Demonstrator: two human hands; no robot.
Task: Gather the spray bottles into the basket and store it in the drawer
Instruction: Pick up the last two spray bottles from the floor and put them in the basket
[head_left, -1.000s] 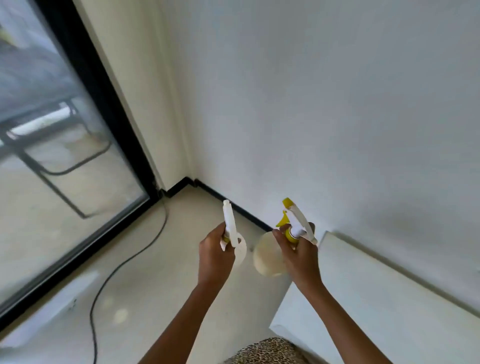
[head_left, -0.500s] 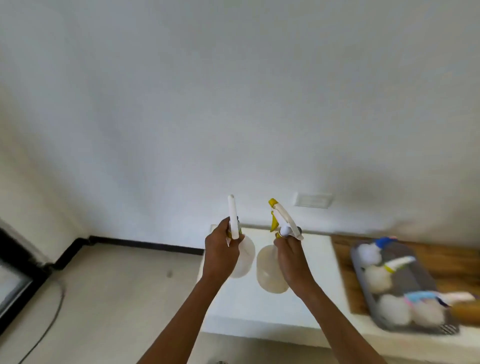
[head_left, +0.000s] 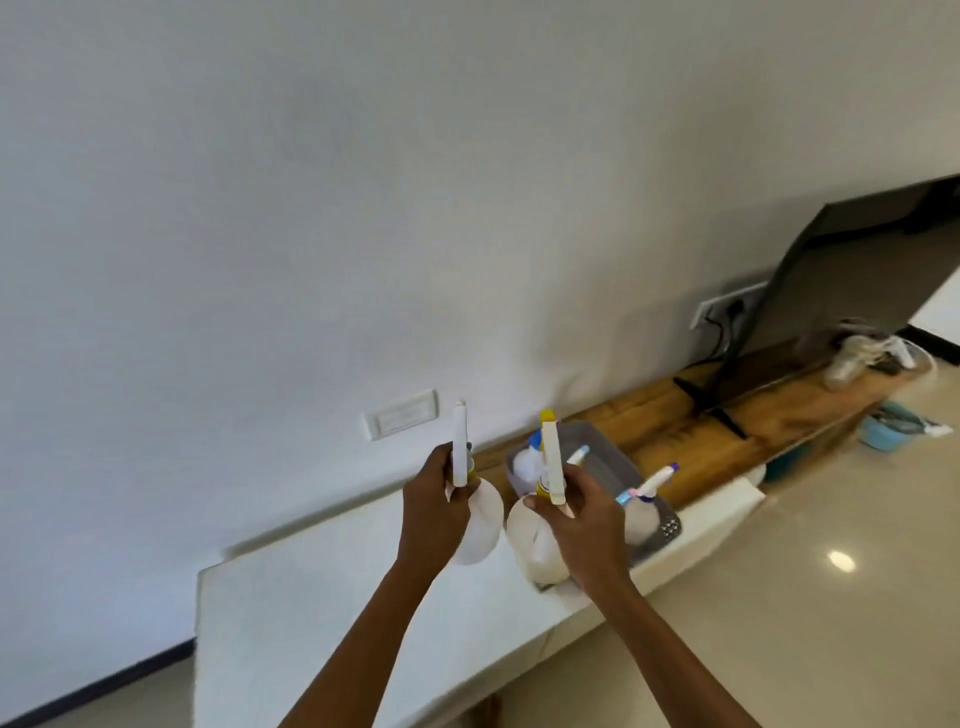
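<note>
The left hand (head_left: 434, 512) keeps its grip clamped on the neck of a white-triggered bottle (head_left: 475, 525); the right hand (head_left: 584, 525) is clamped on a yellow-tipped bottle (head_left: 535, 540), both upright. The grey basket (head_left: 608, 457) sits on the tabletop (head_left: 311, 597) just beyond and rightward of the right hand, already holding several bottles, so the right hand is nearer.

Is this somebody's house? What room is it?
Probably a living room at home: a television stands on a long low wooden cabinet against the wall, with a wall socket and shiny floor tiles.
</note>
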